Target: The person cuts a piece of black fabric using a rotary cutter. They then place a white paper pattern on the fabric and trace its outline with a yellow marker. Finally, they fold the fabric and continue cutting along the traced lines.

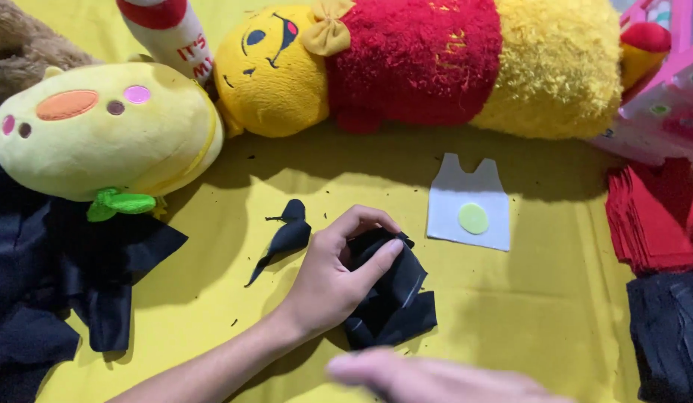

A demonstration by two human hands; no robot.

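Blurred right hand (436, 380) – perhaps open – crumpled black felt (391, 291)

Felt scraps (391, 298) under left hand (331, 280), vest cutout (466, 195) right, plush toys (414, 63) behind

Bright yellow cloth (555, 313) covers the whole work surface, w/ a few tiny dark specks on it. Soft indoor light from above; broad shadows fall on the cloth along the far edge, beyond the grip. No walls, floor or windows in view.
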